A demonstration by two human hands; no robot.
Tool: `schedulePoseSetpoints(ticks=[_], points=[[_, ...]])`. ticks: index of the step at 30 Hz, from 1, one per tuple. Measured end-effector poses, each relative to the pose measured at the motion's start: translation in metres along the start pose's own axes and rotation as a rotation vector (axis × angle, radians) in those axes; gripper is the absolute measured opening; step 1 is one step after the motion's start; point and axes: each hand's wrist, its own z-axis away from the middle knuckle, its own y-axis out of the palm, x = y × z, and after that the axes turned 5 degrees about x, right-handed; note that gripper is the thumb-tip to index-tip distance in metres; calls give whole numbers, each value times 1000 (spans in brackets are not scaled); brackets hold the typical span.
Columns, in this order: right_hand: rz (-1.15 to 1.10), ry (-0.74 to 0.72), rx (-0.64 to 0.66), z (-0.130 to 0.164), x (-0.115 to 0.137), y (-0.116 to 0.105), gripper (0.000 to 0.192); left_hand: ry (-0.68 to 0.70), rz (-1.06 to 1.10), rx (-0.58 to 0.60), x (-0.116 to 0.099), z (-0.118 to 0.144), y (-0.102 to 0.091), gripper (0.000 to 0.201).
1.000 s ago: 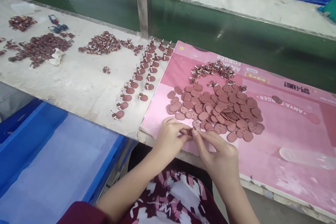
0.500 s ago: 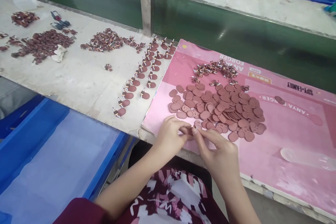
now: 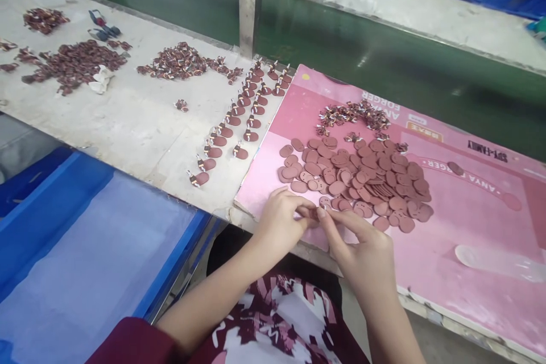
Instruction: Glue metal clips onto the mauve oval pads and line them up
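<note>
My left hand point(image 3: 284, 222) and my right hand point(image 3: 364, 244) meet at the front edge of the pink board. Their fingertips are closed together on a small brown piece point(image 3: 314, 214), mostly covered by the fingers, so its exact shape is hidden. Just beyond them lies a heap of flat oval brown bases point(image 3: 336, 187), some showing small holes. Behind that heap is a cluster of small brown-and-white figure parts point(image 3: 356, 115). Left of the board, rows of small figures mounted on oval bases point(image 3: 218, 140) stand on the white table.
The pink printed board point(image 3: 469, 227) carries a clear plastic piece point(image 3: 497, 261) at right. Further left on the white table point(image 3: 140, 125) are piles of brown parts point(image 3: 81, 62) and a dark blue object point(image 3: 102, 28). A metal post point(image 3: 251, 5) rises behind; a blue bin point(image 3: 106, 250) sits lower left.
The camera view has shifted slightly, so the table things appear a little further right. Both hands stay pinched together at the same place, with only slight finger movement.
</note>
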Motion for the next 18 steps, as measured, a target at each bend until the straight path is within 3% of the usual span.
schedulePoseSetpoints(ticks=[9,15,18], points=[[-5,50,15,0,2,-6,26,-70,112,3,-4,1,-1,22],[-110,271,-26,-6,0,-21,37,-202,368,45,-7,1,-6,21],[-327,356,120,-13,-6,-27,35,-232,469,90,-9,3,-15,20]])
